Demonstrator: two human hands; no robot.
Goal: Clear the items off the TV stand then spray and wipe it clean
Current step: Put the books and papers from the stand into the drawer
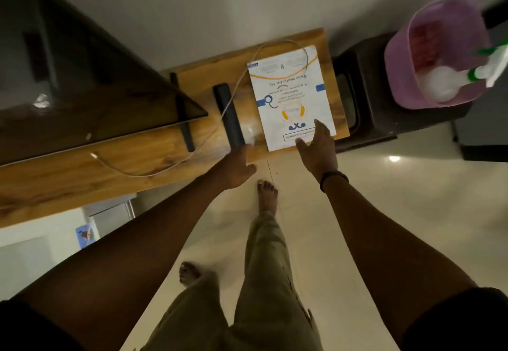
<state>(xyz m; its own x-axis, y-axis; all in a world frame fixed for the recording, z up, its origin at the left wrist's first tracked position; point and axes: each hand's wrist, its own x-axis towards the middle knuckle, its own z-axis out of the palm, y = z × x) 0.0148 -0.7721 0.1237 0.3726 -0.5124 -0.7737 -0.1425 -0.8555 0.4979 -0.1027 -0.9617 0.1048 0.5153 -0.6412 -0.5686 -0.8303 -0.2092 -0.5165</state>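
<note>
- The wooden TV stand runs from the lower left of the frame up to the centre. Its top has a warm orange-brown grain.
- A white printed packet lies flat at its right end, upside down to the camera. It carries an orange arc, blue tabs at both side edges, a yellow headset drawing and a boxed line near the bottom edge. One line seems to end in "Pvt Ltd"; the rest is too small to read.
- The right hand, with a dark wristband, is spread over the packet's near right corner, fingers straight, gripping nothing.
- The left hand reaches to the near end of a black remote just left of the packet. Its fingers are blurred, so I cannot tell its grip.
- A white cable loops across the remote, the packet and the bare wood.
- A dark TV fills the upper left.
- At the upper right, a purple basket holding a green-and-white spray bottle sits on a dark stool.
</note>
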